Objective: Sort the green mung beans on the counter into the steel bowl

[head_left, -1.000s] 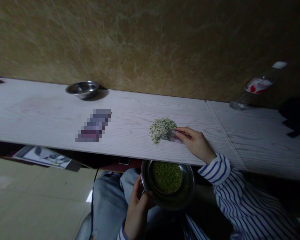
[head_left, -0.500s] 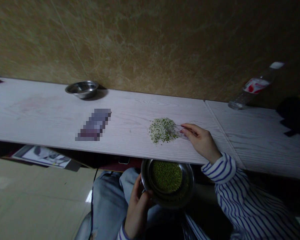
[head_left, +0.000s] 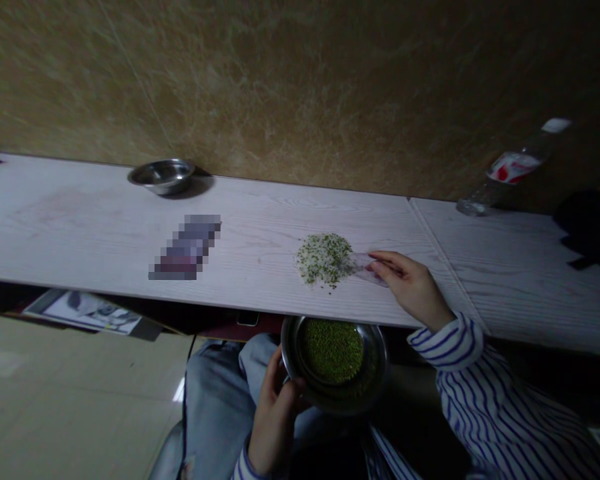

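On the pale wood-grain counter (head_left: pixel 260 260) lies a spread pile of white grains mixed with green beans (head_left: pixel 325 259). At the pile's right edge, my right hand (head_left: pixel 413 287) pinches a flat, see-through, slightly purplish piece of plastic (head_left: pixel 364 265); its exact kind is hard to make out. Below the counter's front edge, my left hand (head_left: pixel 276 417) grips the left rim of a steel bowl (head_left: pixel 377 363). Many small green beans (head_left: pixel 333 350) fill the middle of this bowl, which is held over my lap.
A second steel bowl (head_left: pixel 163 179) stands by the wall at the back left. In front of it lies a pixelated flat object (head_left: pixel 187 248). A clear plastic bottle (head_left: pixel 513 168) stands at the back right, near a dark item (head_left: pixel 590 230). Papers (head_left: pixel 93 312) lie on a shelf below.
My right hand has shifted a little to the right with the plastic piece, and more of the piece shows. My left hand and the bowl have stayed in place.
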`<state>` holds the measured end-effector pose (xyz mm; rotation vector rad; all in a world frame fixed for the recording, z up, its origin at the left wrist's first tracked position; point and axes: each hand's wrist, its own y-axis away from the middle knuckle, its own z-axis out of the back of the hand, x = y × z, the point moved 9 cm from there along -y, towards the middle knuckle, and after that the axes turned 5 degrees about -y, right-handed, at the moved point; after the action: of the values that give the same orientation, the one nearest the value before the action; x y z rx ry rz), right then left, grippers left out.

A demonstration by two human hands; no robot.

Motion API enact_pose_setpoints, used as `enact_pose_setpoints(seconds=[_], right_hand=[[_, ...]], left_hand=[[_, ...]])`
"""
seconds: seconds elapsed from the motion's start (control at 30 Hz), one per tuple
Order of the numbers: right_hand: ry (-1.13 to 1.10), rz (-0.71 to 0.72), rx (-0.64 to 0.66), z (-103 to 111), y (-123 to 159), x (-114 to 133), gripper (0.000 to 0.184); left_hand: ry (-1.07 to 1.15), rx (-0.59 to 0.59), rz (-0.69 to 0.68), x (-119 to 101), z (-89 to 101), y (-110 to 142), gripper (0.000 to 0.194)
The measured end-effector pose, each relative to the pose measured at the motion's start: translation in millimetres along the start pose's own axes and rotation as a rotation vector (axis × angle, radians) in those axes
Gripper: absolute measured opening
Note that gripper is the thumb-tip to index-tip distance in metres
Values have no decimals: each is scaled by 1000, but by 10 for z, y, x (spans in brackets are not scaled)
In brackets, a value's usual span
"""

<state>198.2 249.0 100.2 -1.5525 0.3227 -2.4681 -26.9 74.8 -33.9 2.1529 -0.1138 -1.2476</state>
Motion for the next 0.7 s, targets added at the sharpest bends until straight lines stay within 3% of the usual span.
enact_pose_setpoints(seconds=[0.4,0.7], right_hand=[[-17,-19,79,-95,46,22,27],[-18,-36,75,14,137,70,28]], left_hand=[[0,12,6,16,6,-8,67],[-19,15,-1,12,7,0,65]])
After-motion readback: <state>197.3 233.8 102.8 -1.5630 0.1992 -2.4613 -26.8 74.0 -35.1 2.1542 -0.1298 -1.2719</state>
